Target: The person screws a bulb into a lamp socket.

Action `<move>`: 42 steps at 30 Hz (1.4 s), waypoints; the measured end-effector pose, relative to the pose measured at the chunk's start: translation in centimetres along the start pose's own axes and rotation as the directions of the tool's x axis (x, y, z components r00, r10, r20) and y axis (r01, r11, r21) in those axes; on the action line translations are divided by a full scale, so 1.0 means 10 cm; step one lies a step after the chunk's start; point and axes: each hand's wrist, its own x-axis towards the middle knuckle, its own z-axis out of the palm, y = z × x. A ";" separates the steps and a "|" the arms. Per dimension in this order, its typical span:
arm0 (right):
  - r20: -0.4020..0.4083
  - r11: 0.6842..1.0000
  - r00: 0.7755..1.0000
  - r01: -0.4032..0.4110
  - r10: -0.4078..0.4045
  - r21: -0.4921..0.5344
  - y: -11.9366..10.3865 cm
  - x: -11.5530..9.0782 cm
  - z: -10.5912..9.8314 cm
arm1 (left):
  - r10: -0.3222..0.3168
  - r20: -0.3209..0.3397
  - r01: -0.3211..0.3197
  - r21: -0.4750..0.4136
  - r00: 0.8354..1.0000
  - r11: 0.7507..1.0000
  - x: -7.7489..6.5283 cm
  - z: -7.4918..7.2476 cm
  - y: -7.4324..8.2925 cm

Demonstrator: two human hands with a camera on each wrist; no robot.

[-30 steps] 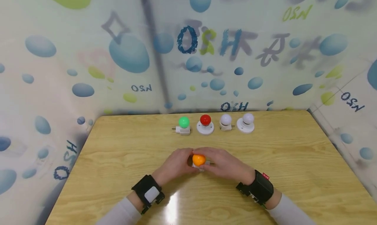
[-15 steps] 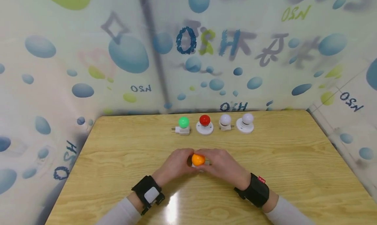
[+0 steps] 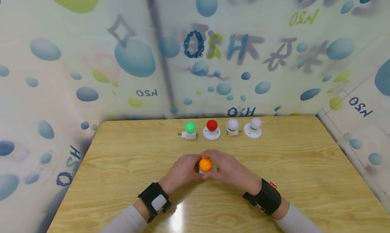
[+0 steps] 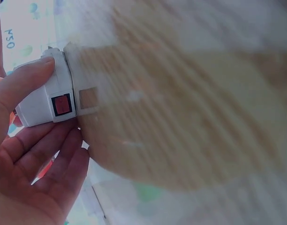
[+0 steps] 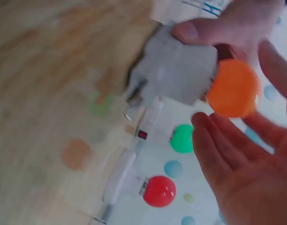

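Note:
My left hand [image 3: 182, 168] grips a white plug-in lamp socket [image 4: 42, 96] with a red rocker switch [image 4: 63, 104], its thumb on one side and fingers beneath in the left wrist view. An orange bulb [image 5: 233, 88] sits in the socket's end and faces up at me in the head view. Around that bulb my right hand [image 3: 230, 168] stands loosely spread, thumb on the near side and fingers on the far side. In the right wrist view its fingertips [image 5: 207, 119] reach past the bulb, and the thumb lies close beside it.
Along the table's back edge stand a green bulb [image 3: 190, 127] on a plug-in socket, a red bulb [image 3: 212, 125] on a round white base, and two white bulbs, one on a plug-in socket [image 3: 233, 132] and one on a round base [image 3: 252, 133]. A patterned curtain [image 3: 134, 97] hangs behind.
The right hand's fingers have come away from the top of the orange bulb, so more of it shows. The left hand keeps its hold in nearly the same place.

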 end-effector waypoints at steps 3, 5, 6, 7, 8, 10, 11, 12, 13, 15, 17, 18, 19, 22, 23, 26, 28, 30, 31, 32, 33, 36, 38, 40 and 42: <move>0.081 1.000 0.997 -0.006 0.003 0.029 0.02 0.00 -0.04 | 0.002 0.000 -0.002 -0.010 1.000 1.000 0.01 0.02 0.00; 0.093 1.000 0.996 0.013 -0.015 0.026 0.03 0.00 -0.05 | -0.005 0.001 0.005 -0.012 1.000 1.000 0.01 0.02 0.01; 0.087 0.999 0.996 0.025 -0.026 0.021 0.03 0.00 -0.05 | -0.008 0.002 0.008 -0.012 1.000 1.000 0.01 0.03 0.01; 0.076 0.999 0.996 0.038 -0.038 0.010 0.03 0.00 -0.05 | -0.010 0.004 0.010 -0.009 1.000 1.000 0.01 0.03 0.01; 0.063 0.999 0.997 0.050 -0.050 -0.004 0.02 0.00 -0.05 | -0.014 0.005 0.014 -0.004 1.000 1.000 0.01 0.03 0.01; 0.034 0.997 0.997 0.068 -0.067 -0.027 0.01 0.00 -0.05 | -0.021 0.006 0.021 -0.007 1.000 1.000 0.01 0.03 0.01; 0.019 0.996 0.997 0.074 -0.074 -0.041 0.00 0.00 -0.05 | -0.026 0.008 0.026 -0.010 1.000 1.000 0.01 0.03 0.01; 0.004 0.996 0.997 0.078 -0.078 -0.053 -0.01 0.00 -0.05 | -0.030 0.011 0.030 -0.015 0.999 0.999 0.01 0.03 0.01; -0.010 0.995 0.997 0.075 -0.076 -0.071 -0.02 0.00 -0.05 | -0.034 0.014 0.034 -0.020 0.999 0.999 0.02 0.02 0.02; -0.035 0.992 0.997 0.069 -0.073 -0.104 -0.04 -0.01 -0.04 | -0.044 0.017 0.044 -0.028 0.999 0.999 0.03 0.02 0.03; -0.056 0.988 0.996 0.065 -0.073 -0.137 -0.05 -0.01 -0.03 | -0.048 0.012 0.048 -0.021 0.999 0.999 0.03 0.02 0.03; -0.064 0.987 0.995 0.065 -0.075 -0.150 -0.05 -0.02 -0.02 | -0.050 0.008 0.050 -0.018 0.999 0.999 0.03 0.02 0.04; -0.073 0.985 0.995 0.061 -0.073 -0.163 -0.06 -0.02 0.00 | -0.049 0.002 0.049 -0.010 0.999 0.999 0.02 0.03 0.03; -0.094 0.982 0.993 0.049 -0.067 -0.183 -0.08 -0.03 0.04 | -0.036 -0.016 0.036 0.004 0.999 0.999 0.00 0.06 0.02; -0.096 0.982 0.993 0.042 -0.061 -0.184 -0.09 -0.04 0.05 | -0.035 -0.019 0.035 0.008 0.999 0.999 -0.01 0.06 0.02; -0.088 0.983 0.995 0.021 -0.038 -0.185 -0.09 -0.03 0.06 | -0.023 -0.029 0.024 0.030 0.999 0.999 -0.01 0.07 0.04; -0.077 0.987 0.997 0.000 -0.013 -0.162 -0.09 -0.02 0.04 | -0.018 -0.021 0.018 0.034 1.000 0.999 -0.01 0.05 0.06; -0.071 0.991 0.997 -0.021 0.012 -0.133 -0.09 -0.01 0.02 | -0.019 0.002 0.019 0.020 1.000 1.000 -0.02 0.03 0.07; -0.070 0.992 0.997 -0.034 0.026 -0.120 -0.08 -0.02 -0.01 | -0.022 0.014 0.022 0.005 1.000 1.000 -0.02 0.03 0.08; -0.073 0.993 0.997 -0.045 0.038 -0.107 -0.08 -0.03 -0.05 | -0.027 0.024 0.027 -0.002 0.999 1.000 -0.03 0.02 0.09; -0.078 0.994 0.996 -0.052 0.044 -0.095 -0.07 -0.04 -0.09 | -0.039 0.035 0.039 -0.016 0.999 0.999 -0.04 0.02 0.10; -0.113 0.996 0.992 -0.068 0.061 -0.060 -0.02 -0.11 -0.25 | -0.087 0.031 0.088 -0.039 0.996 0.995 -0.13 -0.02 0.09; -0.153 0.994 0.985 -0.086 0.076 -0.064 0.04 -0.17 -0.37 | -0.105 0.001 0.105 -0.036 0.994 0.994 -0.19 -0.07 0.07; -0.200 0.991 0.975 -0.110 0.093 -0.078 0.12 -0.25 -0.52 | -0.114 -0.043 0.111 -0.055 0.993 0.992 -0.24 -0.14 0.04; -0.251 0.983 0.962 -0.142 0.109 -0.117 0.22 -0.33 -0.69 | -0.126 -0.091 0.119 -0.071 0.988 0.990 -0.29 -0.21 -0.02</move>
